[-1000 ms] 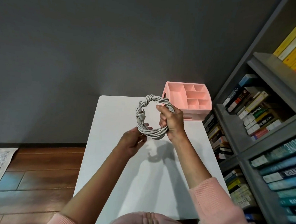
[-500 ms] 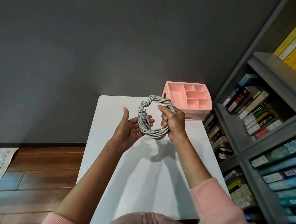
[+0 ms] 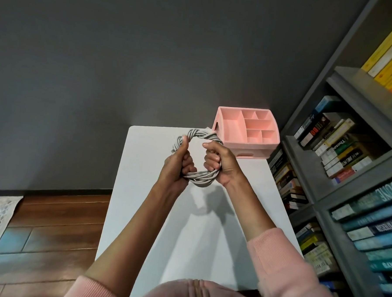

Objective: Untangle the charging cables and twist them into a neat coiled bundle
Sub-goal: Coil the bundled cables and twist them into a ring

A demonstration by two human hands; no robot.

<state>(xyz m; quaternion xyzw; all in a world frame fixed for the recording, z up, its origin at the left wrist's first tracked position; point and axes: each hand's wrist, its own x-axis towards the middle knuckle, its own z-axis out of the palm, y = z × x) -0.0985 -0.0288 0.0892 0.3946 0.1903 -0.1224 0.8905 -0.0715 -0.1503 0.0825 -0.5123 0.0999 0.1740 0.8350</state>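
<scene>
Since half a second ago the left hand point(image 3: 178, 164) has closed its fingers around the left side of the coiled cable bundle point(image 3: 199, 157), while the right hand point(image 3: 219, 162) grips the right side, holding it above the white table point(image 3: 143, 191) near the pink organizer point(image 3: 248, 130).

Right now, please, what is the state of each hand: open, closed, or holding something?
Left hand: closed, gripping the left side of the coiled cable bundle.
Right hand: closed, gripping its right side.
</scene>
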